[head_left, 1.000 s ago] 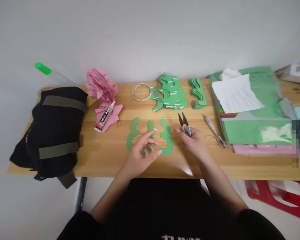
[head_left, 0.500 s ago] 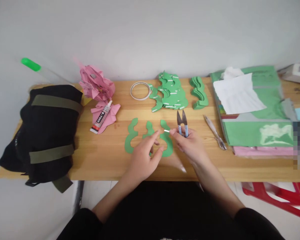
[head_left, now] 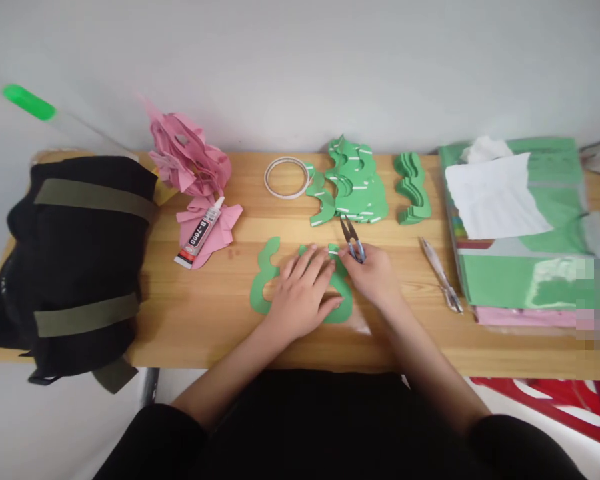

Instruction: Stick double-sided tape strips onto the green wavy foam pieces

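Strip (head_left: 334,253) came over the tip of a green cutout

The right hand (head_left: 373,273) was closed around the snips (head_left: 351,237), its fingertips at one end of the white strip. Half a second earlier they had held the strip over the gap beside the rightmost cutout (head_left: 341,310); now it lay across that cutout's upper end. Whether the fingers still pinched it, one could not tell. The snips' blades, which had pointed straight away from the person, now slanted to the left.

The left hand (head_left: 305,297) had changed from half curled to spread flat, palm down and holding nothing visible. It covered most of the middle cutout (head_left: 303,251) and overlapped the rightmost one's inner edge. The leftmost cutout (head_left: 264,273) lay just beside it on the table (head_left: 195,333). Beyond the hands, the tape roll (head_left: 287,196) and the strip-marked stack (head_left: 357,193) stayed in place.
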Tool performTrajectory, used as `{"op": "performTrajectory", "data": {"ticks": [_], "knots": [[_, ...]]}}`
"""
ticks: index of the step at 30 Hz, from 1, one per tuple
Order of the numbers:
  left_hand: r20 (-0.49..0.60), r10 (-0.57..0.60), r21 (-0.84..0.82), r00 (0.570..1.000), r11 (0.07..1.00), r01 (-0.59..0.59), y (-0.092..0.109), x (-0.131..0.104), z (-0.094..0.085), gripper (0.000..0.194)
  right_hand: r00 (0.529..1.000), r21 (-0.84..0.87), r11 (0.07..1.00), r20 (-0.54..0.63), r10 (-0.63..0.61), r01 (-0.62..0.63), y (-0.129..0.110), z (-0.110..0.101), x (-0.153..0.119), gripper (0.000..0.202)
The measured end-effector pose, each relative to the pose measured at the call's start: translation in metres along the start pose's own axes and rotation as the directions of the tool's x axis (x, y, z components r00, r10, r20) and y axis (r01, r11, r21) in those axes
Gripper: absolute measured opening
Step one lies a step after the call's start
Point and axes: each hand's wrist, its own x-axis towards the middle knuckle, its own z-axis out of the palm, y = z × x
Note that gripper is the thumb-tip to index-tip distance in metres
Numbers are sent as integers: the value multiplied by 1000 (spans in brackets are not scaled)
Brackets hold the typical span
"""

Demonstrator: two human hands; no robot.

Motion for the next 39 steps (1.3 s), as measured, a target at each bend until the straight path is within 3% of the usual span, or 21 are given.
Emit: {"op": "performTrajectory", "data": {"ticks": [14,24,30,35,39], "knots": [[20,31,117,999,993,-33,5,2,5,57,999,-280,959,-20,47,-51,-10,3,0,17],[35,64,224,997,972,-70,8,4,-1,57,996,-396,914,-36,78,-86,-14,5,1,20],[40,75,236,996,968,-82,9,10,-7,53,991,-334,937,-115,64,-99,-8,-13,-1,21],[14,67,204,998,977,-69,15,22,-13,35,984,-197,980,-164,-63,30,-4,-33,-13,16],[-85,22,223,996,975,-2,11,31,-23,21,966,-109,979,-178,-188,170,-1,-38,-24,23]]}}
